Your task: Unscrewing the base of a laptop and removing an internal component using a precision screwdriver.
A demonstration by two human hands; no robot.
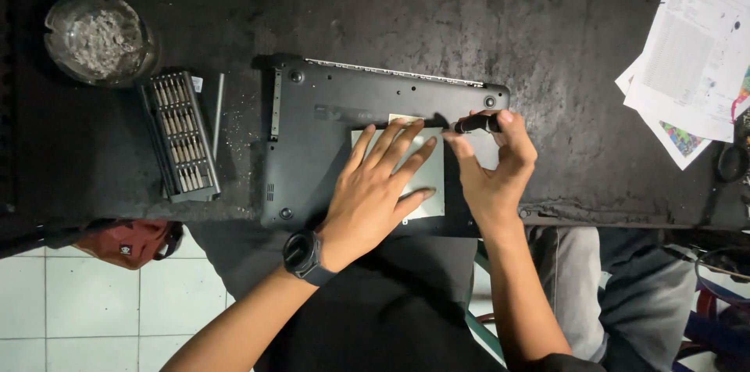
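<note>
Laptop base point(312, 153) lies underside up on dark tabletop point(508, 20), bottom cover still on. Left hand point(375, 192) flat on its silver panel point(426, 184), fingers spread, gripping nothing. Right hand point(492, 173) fingers closed round black screwdriver point(478, 123) at base's far right corner. Bit set point(180, 136) open left of base.

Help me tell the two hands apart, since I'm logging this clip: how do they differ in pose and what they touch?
The left hand lies flat, fingers spread, on the grey plate of the laptop base; the right hand is curled, pinching a small black tool. The left wrist bears a black watch; the right wrist is bare. Both are over the same laptop base.
</note>
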